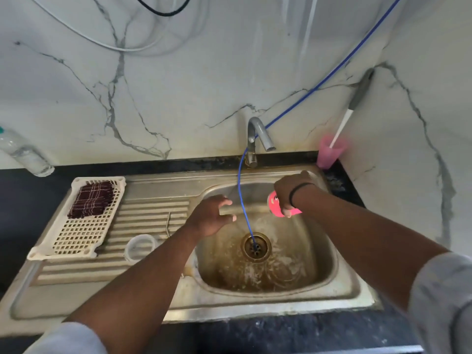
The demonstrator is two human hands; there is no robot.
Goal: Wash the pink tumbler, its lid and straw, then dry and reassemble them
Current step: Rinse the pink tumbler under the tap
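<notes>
right hand (288,191) over the sink basin (329,254), fingers and thumb curled round the pink tumbler (278,206). tumbler held above the right side of the basin, near the back wall, well clear of the drain (256,247). left hand (213,217) hovers over the left of the basin, fingers loosely spread, gripping nothing i can make out; a pale blur sits at its fingertips, cannot tell what.

tumbler lies close to horizontal, long axis running left-right across the basin. end toward the left hand is slightly raised; which end is the mouth i cannot tell, the hand covers most of it.

handling, judged: small plastic cup, light, stiff enough to squeeze without giving. wet and likely soapy, so slippery. best held round the middle of the body with thumb opposing fingers, as it is held here, not by the rim.

water swirls in the basin floor. blue hose (241,200) hangs from near the tap (258,134) down into the drain, passing between the two hands.

clear lid (140,247) lies flat on the drainboard, well apart from the tumbler. thin straw (167,223) lies on the ridges just behind it. slotted tray (76,238) with a dark checked cloth (92,203) sits at far left. pink cup (329,154) with a brush stands in the back right corner.
</notes>
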